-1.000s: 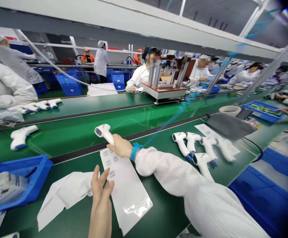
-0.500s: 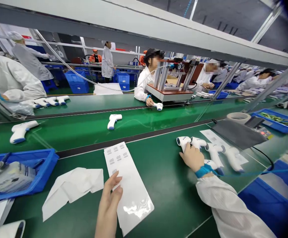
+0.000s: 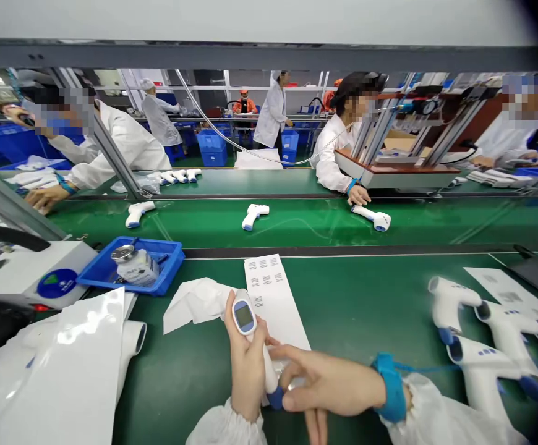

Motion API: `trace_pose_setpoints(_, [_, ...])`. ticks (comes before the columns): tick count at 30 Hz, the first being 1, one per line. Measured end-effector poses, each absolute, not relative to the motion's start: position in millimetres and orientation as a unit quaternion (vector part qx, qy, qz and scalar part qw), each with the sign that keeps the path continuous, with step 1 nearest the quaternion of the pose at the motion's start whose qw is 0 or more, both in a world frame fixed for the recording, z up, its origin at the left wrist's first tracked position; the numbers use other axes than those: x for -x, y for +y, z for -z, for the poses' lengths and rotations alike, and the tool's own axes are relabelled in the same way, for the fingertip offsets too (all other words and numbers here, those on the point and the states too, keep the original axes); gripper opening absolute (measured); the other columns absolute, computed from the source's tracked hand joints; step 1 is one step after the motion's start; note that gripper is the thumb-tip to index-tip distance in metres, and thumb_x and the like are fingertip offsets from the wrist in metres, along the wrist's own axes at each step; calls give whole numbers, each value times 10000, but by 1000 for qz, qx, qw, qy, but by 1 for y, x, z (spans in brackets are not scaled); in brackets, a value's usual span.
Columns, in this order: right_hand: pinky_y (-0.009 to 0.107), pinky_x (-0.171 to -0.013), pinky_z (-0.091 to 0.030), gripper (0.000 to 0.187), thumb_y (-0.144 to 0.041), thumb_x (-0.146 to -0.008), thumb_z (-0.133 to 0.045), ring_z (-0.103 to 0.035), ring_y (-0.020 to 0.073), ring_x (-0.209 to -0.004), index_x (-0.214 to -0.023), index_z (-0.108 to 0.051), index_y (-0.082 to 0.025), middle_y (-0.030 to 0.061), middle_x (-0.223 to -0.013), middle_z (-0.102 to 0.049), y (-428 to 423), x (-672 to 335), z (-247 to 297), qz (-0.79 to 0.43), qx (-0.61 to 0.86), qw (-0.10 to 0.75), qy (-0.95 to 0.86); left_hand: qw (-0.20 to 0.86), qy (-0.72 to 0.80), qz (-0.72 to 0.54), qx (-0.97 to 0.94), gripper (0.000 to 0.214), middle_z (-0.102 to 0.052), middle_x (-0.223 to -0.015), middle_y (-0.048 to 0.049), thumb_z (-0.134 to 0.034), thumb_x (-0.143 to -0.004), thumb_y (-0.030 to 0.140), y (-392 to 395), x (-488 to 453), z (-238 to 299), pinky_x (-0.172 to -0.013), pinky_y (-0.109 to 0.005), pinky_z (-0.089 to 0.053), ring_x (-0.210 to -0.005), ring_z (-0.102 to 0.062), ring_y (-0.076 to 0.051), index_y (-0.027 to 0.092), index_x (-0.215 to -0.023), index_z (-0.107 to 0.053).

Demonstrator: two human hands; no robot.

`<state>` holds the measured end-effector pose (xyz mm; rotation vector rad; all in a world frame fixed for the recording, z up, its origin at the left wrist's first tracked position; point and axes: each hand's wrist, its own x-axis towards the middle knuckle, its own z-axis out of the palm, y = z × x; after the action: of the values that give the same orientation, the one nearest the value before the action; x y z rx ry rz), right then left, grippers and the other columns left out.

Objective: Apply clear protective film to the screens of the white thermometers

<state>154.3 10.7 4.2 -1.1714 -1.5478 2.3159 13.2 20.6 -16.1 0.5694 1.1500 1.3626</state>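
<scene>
A white infrared thermometer gun (image 3: 244,314) with a blue-rimmed screen is upright in front of me, screen towards me. My left hand (image 3: 243,371) is closed round its upper body. At the lower end of the handle, my right hand (image 3: 338,380) has thumb and index finger on it near the blue tip, while two other fingers point down. A blue band circles the right wrist. Behind the thermometer lies a white sheet of printed labels (image 3: 281,303), partly covered by my hands. Crumpled white paper (image 3: 197,304) lies left of it.
Several thermometers (image 3: 486,358) lie at right. At left are a blue tray (image 3: 169,266), a white device (image 3: 65,266) and white sheets (image 3: 74,371). Beyond runs a green belt (image 3: 204,222) carrying thermometers; co-workers sit across it. A shelf beam (image 3: 269,55) spans above.
My right hand has come from the thermometers at right to the middle. My left hand has left the label sheet and now holds a thermometer. The view has turned left.
</scene>
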Motion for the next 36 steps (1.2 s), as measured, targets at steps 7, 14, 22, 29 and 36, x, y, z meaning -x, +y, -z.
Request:
trace_pose_setpoints(7, [311, -692, -553, 184, -246, -841, -571, -677, 186, -808, -982, -652, -160, 64, -891, -686, 111, -181, 25, -412, 568, 249, -667, 651, 515, -468, -303, 754, -471, -785, 49, -594, -855, 389, 19, -12, 20, -423, -181, -415, -461, -411, -62, 395, -1471, -160])
trace_pose_setpoints(14, [380, -867, -489, 52, -200, -771, -658, -636, 229, -955, -779, -707, -186, 70, -968, -665, 164, -176, 61, -288, 594, 337, -671, 645, 527, -471, -292, 732, -462, -808, 44, -574, -862, 391, 23, -14, 18, -394, -179, -391, -432, -365, -48, 395, -1465, -159])
trace_pose_setpoints(22, [323, -812, -503, 90, -208, -779, -626, -658, 199, -881, -742, -704, -182, 56, -907, -700, 167, -176, 64, -288, 571, 328, -696, 642, 522, -465, -315, 736, -464, -745, 52, -541, -884, 342, 34, -12, 17, -412, -181, -406, -439, -381, -63, 356, -1489, -122])
trace_pose_setpoints(29, [431, -907, -418, 99, -119, -730, -593, -568, 262, -978, -662, -622, -185, 85, -921, -670, 155, -164, 43, -232, 549, 285, -751, 624, 542, -455, -330, 728, -610, -1012, -24, -523, -872, 316, 40, -15, 10, -421, -186, -410, -398, -372, -24, 350, -1494, -146])
trace_pose_setpoints(36, [283, -647, -484, 86, -127, -750, -565, -617, 151, -659, -724, -574, -208, 7, -759, -659, 77, -167, -7, -444, 438, 182, -760, 624, 503, -491, -342, 704, -477, -1439, -63, -555, -873, 272, 38, -14, 21, -608, -234, -533, -729, -652, -116, 365, -1493, -234])
